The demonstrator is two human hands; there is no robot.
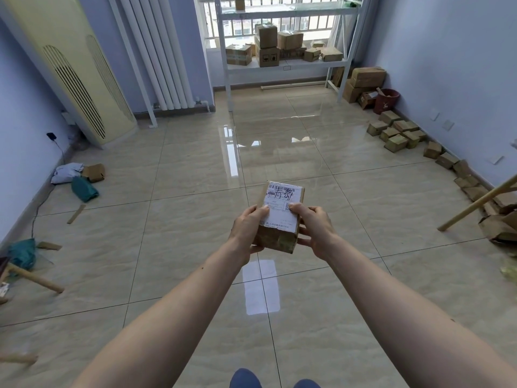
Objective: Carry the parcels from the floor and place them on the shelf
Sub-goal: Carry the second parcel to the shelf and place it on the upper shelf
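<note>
I hold a small brown cardboard parcel with a white shipping label in front of me, above the tiled floor. My left hand grips its left side and my right hand grips its right side, thumbs on the label. The white metal shelf stands far ahead by the window, with several cardboard boxes on its middle level and one small box on the level above. More small parcels lie in a row on the floor along the right wall.
A cream standing air conditioner and a white radiator are at the left. Soft bags and a box lie by the left wall. Larger boxes and a red bucket sit at the far right. Wooden sticks lean at both sides.
</note>
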